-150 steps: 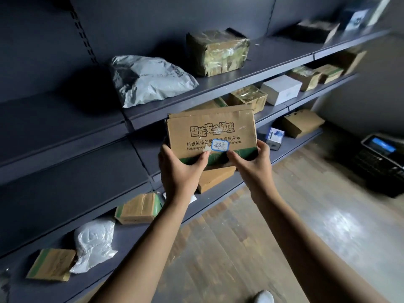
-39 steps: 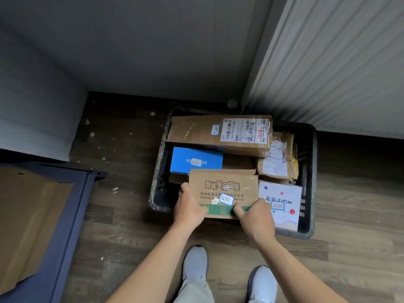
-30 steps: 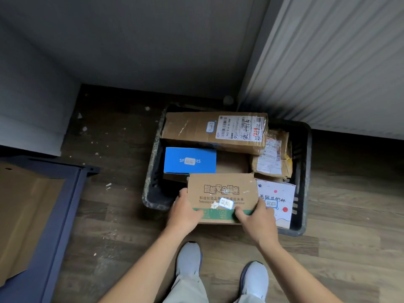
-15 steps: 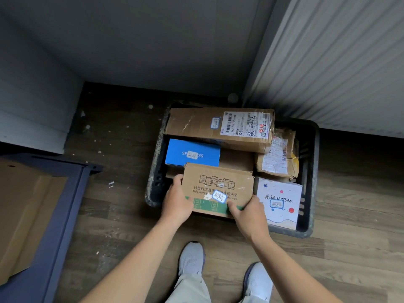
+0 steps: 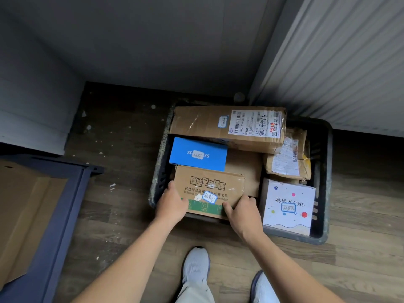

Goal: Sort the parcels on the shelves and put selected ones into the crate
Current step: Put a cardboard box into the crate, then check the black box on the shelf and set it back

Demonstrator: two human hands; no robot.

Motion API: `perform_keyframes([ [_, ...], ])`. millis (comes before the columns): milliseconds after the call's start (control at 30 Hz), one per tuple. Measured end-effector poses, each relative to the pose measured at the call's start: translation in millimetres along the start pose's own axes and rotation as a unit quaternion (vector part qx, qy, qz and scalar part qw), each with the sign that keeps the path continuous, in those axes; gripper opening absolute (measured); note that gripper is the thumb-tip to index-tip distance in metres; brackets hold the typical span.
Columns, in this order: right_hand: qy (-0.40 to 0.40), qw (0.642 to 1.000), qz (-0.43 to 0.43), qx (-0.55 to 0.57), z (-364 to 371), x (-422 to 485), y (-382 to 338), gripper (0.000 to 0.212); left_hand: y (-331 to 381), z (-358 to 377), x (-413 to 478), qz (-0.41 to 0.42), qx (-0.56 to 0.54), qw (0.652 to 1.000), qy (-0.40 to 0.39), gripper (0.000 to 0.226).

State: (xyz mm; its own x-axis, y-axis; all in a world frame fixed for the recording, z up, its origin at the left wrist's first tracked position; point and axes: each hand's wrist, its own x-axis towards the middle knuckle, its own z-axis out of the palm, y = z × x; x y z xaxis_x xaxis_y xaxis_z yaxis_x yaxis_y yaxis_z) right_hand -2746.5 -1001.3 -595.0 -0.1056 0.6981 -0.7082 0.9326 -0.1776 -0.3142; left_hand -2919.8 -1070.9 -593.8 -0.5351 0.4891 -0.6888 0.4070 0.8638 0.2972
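2 hands still on the printed carton point(image 5: 209, 189): left hand point(image 5: 172, 204) and right hand point(image 5: 242, 212) each grip a near corner, thumbs on the top face, fingers wrapped round the edges. Since 0.5 s ago it has sunk lower into the crate point(image 5: 323, 237), near-left slot, just in front of the blue box point(image 5: 197, 154), beside the white box point(image 5: 288, 206). Looks nearly seated; release next.

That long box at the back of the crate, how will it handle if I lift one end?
The long box is probably stiff: its edges look straight, despite creases near the left end. Lifted by one end, its length would likely make it tip downward. Glossy tape may feel slippery.
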Motion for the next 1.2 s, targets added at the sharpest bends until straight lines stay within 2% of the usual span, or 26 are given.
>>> perform_keyframes([
  [167,-0.012,1.000,-0.014,0.001,22.7,8.2,-19.5,0.039,-9.3,-7.1,6.3,-0.007,0.121,0.989,0.089,0.063],
  [267,0.007,1.000,-0.017,0.005,33.2,9.9,-26.9,0.040,-14.0,-7.0,2.6,0.034,0.169,0.981,0.087,0.080],
  [400,0.066,0.997,-0.035,0.012,46.4,7.3,-32.7,0.058,-23.0,-1.4,-1.4,0.115,0.274,0.952,0.078,0.077],
  [600,0.031,0.999,-0.031,-0.023,50.5,23.8,-30.9,0.059,-17.8,-6.1,21.0,0.109,0.258,0.959,-0.039,0.066],
  [700,0.007,0.999,-0.032,-0.031,42.0,17.6,-34.6,0.063,-13.1,-12.7,13.3,0.093,0.241,0.963,-0.073,0.068],
  [800,0.009,0.998,-0.061,-0.025,21.0,-3.6,-48.7,0.056,-6.8,-24.3,-9.7,0.093,0.196,0.973,-0.076,0.064],
  [933,-0.011,0.991,-0.129,0.017,-27.1,-50.8,-80.1,0.052,18.9,-61.5,-56.2,0.107,0.086,0.990,-0.010,0.050],
  [1000,-0.014,0.985,-0.162,0.061,-55.3,-82.7,-97.4,0.050,34.9,-88.3,-86.5,0.099,-0.008,0.995,0.021,0.046],
  [1100,-0.030,0.973,-0.193,0.119,-99.0,-140.7,-123.4,0.047,53.8,-134.6,-141.7,0.060,-0.174,0.980,0.075,0.041],
  [1200,-0.048,0.961,-0.221,0.161,-136.2,-196.2,-148.0,0.044,67.4,-180.1,-206.1,0.022,-0.303,0.945,0.119,0.040],
])
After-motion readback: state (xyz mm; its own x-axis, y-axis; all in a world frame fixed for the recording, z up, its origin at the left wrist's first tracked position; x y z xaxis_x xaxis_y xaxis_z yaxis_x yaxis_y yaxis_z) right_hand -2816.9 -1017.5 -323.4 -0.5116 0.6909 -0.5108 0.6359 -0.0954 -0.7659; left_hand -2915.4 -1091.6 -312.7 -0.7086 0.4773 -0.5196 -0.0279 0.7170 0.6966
